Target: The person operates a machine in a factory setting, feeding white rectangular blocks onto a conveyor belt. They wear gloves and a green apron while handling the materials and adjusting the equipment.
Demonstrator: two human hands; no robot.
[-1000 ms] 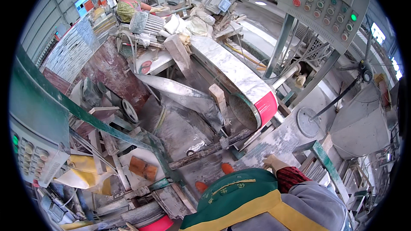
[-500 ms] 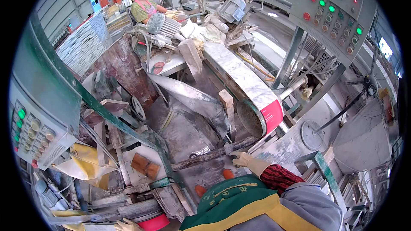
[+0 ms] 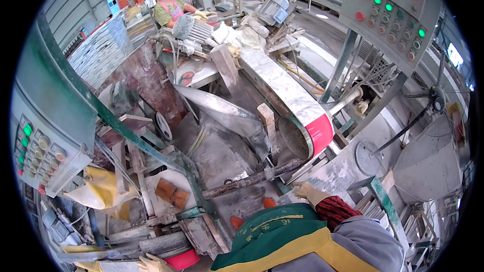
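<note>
Beside the red-ended belt guard [image 3: 319, 133], gloved right hand [image 3: 308, 192] rests open; left hand [image 3: 151, 263] unclear

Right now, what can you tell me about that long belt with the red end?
The belt is a long band, whitish-grey and dusty, looping round a big wheel at its near end, where a bright red patch shows. It slopes away toward a grey motor at the far end. A pale block stands beside it. The right hand, gloved, is below, not touching it.

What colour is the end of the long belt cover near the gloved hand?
Bright pink-red end cap on the grey belt guard, just above the gloved right hand; head view.
</note>
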